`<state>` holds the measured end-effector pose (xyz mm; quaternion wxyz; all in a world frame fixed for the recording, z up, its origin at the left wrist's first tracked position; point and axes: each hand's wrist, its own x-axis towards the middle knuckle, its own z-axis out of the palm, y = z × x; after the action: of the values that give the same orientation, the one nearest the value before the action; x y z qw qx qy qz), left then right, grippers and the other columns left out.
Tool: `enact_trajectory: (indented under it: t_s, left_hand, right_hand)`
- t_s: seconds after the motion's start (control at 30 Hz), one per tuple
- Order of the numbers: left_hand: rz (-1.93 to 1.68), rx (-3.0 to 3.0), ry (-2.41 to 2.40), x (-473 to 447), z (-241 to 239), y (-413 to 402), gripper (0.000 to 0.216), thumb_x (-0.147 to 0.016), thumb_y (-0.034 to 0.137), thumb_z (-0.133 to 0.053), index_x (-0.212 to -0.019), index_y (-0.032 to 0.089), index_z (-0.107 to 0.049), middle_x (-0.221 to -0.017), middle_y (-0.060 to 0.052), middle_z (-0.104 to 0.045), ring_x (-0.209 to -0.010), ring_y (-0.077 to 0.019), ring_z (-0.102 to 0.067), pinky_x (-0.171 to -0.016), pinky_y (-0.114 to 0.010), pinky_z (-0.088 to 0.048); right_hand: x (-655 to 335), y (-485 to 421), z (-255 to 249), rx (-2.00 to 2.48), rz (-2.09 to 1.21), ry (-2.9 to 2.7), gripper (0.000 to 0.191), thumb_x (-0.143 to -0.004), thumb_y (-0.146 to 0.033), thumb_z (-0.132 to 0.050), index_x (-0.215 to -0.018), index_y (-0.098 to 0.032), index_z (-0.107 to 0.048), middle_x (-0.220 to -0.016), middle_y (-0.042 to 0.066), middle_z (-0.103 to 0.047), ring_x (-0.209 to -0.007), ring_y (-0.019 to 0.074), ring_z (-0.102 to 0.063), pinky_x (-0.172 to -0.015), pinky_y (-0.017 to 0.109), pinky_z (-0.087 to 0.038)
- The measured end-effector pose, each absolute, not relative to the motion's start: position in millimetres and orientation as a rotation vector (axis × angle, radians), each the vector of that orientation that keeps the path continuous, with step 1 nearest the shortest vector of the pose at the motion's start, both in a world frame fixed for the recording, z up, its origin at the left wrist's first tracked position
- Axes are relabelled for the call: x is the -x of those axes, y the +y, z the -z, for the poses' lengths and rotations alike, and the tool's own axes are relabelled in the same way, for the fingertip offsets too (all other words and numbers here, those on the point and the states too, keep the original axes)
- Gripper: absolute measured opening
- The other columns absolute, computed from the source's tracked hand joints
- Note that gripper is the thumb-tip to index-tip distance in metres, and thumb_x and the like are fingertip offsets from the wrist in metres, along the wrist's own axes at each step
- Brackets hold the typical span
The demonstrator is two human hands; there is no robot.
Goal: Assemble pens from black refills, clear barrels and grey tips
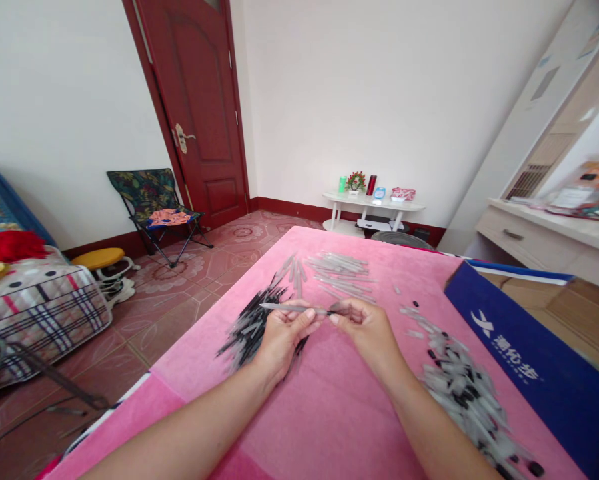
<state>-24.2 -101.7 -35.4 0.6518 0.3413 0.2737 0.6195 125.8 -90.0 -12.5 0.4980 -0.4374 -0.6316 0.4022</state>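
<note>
The left hand [285,333] has its fingers pinched round a slim grey pen [285,307] above the pink-covered desk [329,407], the right hand's [368,328] closed at its dark end, seemingly to steady it, slender pen parts [249,327] and loose caps [462,383] flanking them, presumably within reach.

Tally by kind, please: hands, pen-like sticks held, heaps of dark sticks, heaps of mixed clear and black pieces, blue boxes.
Hands: 2 (left hand, right hand)
Held pen-like stick: 1
Dark stick heap: 1
Mixed clear-and-black heap: 1
Blue box: 1
Total: 6
Pieces within heaps overlap too much to count.
</note>
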Motion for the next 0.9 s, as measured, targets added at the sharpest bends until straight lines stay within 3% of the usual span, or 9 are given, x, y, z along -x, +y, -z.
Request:
enact_trajectory:
  t_s: [0.43, 0.7, 0.9]
  left_hand:
    - [-1.407, -0.895, 0.671, 25.1, 34.5, -103.2, 0.021, -0.066, 0.017, -0.067, -0.084, 0.011, -0.057, -0.078, -0.006, -0.068, -0.072, -0.0139, -0.063, -0.073, -0.026, -0.049]
    - [-1.416, -0.857, 0.666, 23.9, 35.4, -102.8, 0.023, -0.065, 0.018, -0.068, -0.084, 0.012, -0.057, -0.075, -0.005, -0.068, -0.072, -0.0136, -0.063, -0.074, -0.026, -0.049]
    - [-1.415, -0.899, 0.662, 23.0, 33.6, -103.9, 0.023, -0.064, 0.019, -0.069, -0.083, 0.012, -0.059, -0.077, -0.006, -0.067, -0.072, -0.0144, -0.063, -0.073, -0.026, -0.049]
  right_hand:
    - [-122.2, -94.3, 12.1, 1.136, -0.945, -1.525, 0.010, -0.069, -0.022, -0.054, -0.067, -0.013, -0.059, -0.057, 0.000, -0.056, -0.054, 0.0108, -0.051, -0.051, 0.022, -0.039]
    - [-118.6, -96.2, 11.2, 1.149, -0.835, -1.580, 0.009, -0.070, -0.021, -0.053, -0.067, -0.014, -0.058, -0.062, 0.001, -0.058, -0.059, 0.0127, -0.053, -0.057, 0.023, -0.040]
    - [-120.1, -98.1, 13.6, 1.191, -0.770, -1.656, 0.022, -0.078, -0.028, -0.046, -0.063, -0.015, -0.056, -0.054, -0.001, -0.054, -0.051, 0.0107, -0.050, -0.050, 0.021, -0.036]
